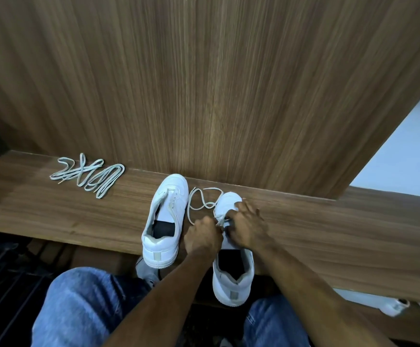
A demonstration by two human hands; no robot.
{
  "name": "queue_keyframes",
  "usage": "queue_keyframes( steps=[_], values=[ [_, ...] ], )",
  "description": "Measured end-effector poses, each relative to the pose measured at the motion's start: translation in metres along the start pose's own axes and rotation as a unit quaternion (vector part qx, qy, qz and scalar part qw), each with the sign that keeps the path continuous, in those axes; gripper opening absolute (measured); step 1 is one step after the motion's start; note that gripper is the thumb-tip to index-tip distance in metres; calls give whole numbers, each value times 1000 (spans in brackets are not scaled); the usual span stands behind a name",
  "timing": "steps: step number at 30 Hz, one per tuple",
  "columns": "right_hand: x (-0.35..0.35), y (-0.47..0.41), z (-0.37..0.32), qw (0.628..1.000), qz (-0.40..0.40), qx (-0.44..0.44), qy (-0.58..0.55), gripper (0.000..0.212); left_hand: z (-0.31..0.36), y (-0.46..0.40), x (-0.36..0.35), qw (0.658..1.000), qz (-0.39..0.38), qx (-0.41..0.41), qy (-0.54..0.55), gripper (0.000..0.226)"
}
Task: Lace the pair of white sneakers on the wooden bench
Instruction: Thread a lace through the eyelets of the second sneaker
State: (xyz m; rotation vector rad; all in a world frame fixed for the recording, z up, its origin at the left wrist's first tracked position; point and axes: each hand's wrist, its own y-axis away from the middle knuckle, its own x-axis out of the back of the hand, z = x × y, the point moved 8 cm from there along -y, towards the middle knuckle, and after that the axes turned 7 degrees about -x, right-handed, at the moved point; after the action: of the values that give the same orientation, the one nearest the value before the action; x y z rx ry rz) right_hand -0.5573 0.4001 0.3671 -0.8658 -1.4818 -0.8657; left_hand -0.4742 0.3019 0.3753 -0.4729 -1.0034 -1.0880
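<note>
Two white sneakers stand toe-away on the wooden bench (329, 234). The left sneaker (165, 221) has no lace in it. The right sneaker (232, 276) hangs its heel over the bench's front edge. A white lace (198, 199) runs from its eyelets and loops on the bench between the two shoes. My left hand (202, 235) pinches this lace beside the right sneaker's eyelets. My right hand (245, 225) lies over the sneaker's tongue area, fingers curled at the eyelets and lace. What its fingertips hold is hidden.
A second white lace (88, 175) lies bunched on the bench at the left. A wood-panel wall (203, 83) rises right behind the bench. My knees in blue jeans (86, 309) are below. More white shoes (394, 305) sit under the bench at the right.
</note>
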Motion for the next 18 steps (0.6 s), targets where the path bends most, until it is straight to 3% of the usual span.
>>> queue_keyframes(
  steps=[3, 5, 7, 9, 11, 12, 13, 15, 18],
  values=[
    [-4, -5, 3, 998, 10, -20, -58, 27, -1, -1, 1, 1000, 1, -1, 4, 33],
    [8, -8, 12, 982, 42, -39, -182, 18, -3, -2, 0, 1000, 1, 0, 11, 34],
    [35, -7, 32, 925, 104, -88, -355, 21, -3, -3, -1, 1000, 4, -5, 15, 32],
    [69, 2, 57, 833, 191, -143, -500, 29, -2, -4, -2, 1000, 5, -12, 16, 31],
    [100, 11, 80, 768, 273, -164, -556, 27, -1, -4, -3, 1000, 6, -13, 17, 32],
    [109, 13, 86, 763, 295, -166, -551, 24, -1, -4, -3, 1000, 5, -11, 18, 33],
    [114, 13, 88, 777, 299, -167, -528, 19, -1, -4, -3, 1000, 6, -10, 18, 34],
    [102, 6, 83, 852, 240, -175, -432, 14, -2, -4, -3, 1000, 7, -5, 15, 36],
    [63, -1, 55, 959, 119, -118, -228, 40, -1, -4, -3, 1000, 3, -8, 11, 36]
  ],
)
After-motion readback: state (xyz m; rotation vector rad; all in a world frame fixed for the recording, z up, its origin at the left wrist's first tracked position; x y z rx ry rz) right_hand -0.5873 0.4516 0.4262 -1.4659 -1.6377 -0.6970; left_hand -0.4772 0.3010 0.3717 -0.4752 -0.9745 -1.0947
